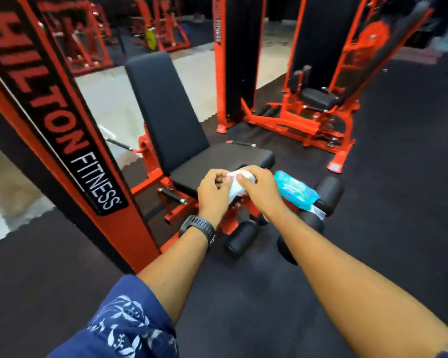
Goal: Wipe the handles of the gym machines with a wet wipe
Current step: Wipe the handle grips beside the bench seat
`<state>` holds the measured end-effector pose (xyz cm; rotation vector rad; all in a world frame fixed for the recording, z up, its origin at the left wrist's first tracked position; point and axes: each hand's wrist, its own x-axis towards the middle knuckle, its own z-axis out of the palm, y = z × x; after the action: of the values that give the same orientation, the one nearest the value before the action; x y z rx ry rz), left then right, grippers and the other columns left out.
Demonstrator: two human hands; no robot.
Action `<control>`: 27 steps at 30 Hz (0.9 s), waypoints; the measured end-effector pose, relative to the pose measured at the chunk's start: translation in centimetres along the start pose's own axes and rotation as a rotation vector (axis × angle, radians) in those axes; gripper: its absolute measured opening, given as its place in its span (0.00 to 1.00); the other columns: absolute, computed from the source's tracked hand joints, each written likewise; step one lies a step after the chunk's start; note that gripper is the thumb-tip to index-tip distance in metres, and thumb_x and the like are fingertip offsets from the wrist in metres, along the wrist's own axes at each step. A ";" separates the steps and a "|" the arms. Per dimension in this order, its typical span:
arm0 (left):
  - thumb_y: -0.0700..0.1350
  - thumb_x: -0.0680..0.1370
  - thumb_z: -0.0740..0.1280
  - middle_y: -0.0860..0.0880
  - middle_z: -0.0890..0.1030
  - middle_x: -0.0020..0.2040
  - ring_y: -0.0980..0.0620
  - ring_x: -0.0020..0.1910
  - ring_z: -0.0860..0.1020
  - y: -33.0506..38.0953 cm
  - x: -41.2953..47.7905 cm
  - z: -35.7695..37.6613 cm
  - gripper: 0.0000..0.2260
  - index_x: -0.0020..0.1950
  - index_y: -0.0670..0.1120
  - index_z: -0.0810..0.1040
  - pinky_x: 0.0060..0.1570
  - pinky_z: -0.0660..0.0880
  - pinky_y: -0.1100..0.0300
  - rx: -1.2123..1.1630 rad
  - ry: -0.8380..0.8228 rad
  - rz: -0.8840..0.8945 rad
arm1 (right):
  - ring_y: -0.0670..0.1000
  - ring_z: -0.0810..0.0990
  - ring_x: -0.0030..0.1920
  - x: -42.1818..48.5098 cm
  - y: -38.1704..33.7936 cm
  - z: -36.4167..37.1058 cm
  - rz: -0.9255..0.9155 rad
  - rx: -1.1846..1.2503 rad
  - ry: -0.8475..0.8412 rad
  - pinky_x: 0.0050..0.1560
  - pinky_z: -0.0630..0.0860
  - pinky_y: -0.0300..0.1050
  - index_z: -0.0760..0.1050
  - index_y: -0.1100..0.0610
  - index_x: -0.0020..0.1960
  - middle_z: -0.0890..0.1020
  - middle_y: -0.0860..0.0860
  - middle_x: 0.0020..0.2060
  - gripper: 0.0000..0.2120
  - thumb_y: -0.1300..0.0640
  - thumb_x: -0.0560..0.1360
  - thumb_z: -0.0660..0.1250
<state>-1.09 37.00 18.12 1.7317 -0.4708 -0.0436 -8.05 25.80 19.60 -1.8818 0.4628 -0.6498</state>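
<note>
A white wet wipe (237,186) is bunched between my two hands, in front of the black seat (219,161) of a red leg machine. My left hand (212,192), with a black watch on the wrist, pinches the wipe's left side. My right hand (259,188) grips its right side from above. A blue pack of wipes (295,189) lies on a black roller pad just right of my right hand. Short black handles stick out beside the seat: one on the left (172,196), one at the far right (241,143) and one at the far left (120,144).
A red and black weight tower (62,130) marked HILTON FITNESS stands close on the left. Black leg rollers (239,237) sit low in front of me. More red machines (313,99) stand behind, on black rubber flooring (398,177).
</note>
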 end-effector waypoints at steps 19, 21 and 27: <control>0.38 0.78 0.68 0.55 0.80 0.42 0.61 0.39 0.76 -16.2 18.8 -0.2 0.06 0.50 0.48 0.81 0.40 0.70 0.76 0.397 0.332 -0.432 | 0.52 0.77 0.42 21.9 12.6 15.3 0.202 -0.146 -0.570 0.39 0.71 0.45 0.74 0.53 0.45 0.80 0.51 0.42 0.02 0.58 0.74 0.66; 0.38 0.78 0.67 0.53 0.80 0.44 0.60 0.39 0.76 -18.7 21.1 -0.9 0.06 0.49 0.48 0.81 0.43 0.72 0.73 0.464 0.285 -0.461 | 0.56 0.77 0.43 23.6 14.0 17.3 0.209 -0.199 -0.587 0.41 0.73 0.49 0.72 0.54 0.47 0.79 0.53 0.42 0.03 0.60 0.75 0.63; 0.37 0.80 0.64 0.46 0.81 0.57 0.46 0.57 0.78 -28.3 27.6 -3.7 0.12 0.62 0.46 0.79 0.60 0.71 0.56 0.739 -0.032 -0.511 | 0.59 0.79 0.57 27.2 19.8 24.7 0.167 -0.354 -0.632 0.56 0.74 0.48 0.75 0.49 0.68 0.80 0.55 0.59 0.22 0.65 0.79 0.57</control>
<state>33.28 35.18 -1.65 2.5476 -0.0394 -0.2927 28.21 19.89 -0.24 -2.2186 0.3240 0.1635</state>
